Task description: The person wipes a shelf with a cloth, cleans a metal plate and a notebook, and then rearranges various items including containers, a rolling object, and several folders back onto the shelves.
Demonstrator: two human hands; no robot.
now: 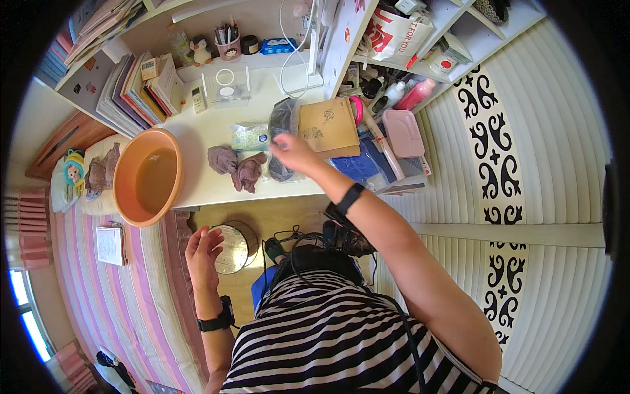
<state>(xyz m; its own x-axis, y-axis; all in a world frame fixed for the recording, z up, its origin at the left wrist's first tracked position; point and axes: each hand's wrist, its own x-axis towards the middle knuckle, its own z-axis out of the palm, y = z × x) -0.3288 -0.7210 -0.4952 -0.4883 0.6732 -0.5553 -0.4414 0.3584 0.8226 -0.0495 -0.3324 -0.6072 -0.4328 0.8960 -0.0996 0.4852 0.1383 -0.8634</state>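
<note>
My right hand (293, 153) reaches over the white desk (216, 187) and touches a dark plastic bag (282, 121), fingers pinched at its side. Left of it lie crumpled brownish cloths (236, 167) and a small pale green packet (251, 136). A brown paper envelope (328, 126) lies just right of the bag. My left hand (202, 253) hangs open below the desk edge, holding nothing, near a round wire-mesh bin (231, 248). An orange basin (148, 176) of murky water stands on the desk's left end.
Books (134, 88) lean at the desk's back left, with a clear box (226, 87) and a pen cup (228, 46) behind. A pink case (403, 133) and bottles sit at the right. A striped bed (125, 289) with a notebook (109, 245) lies to the left.
</note>
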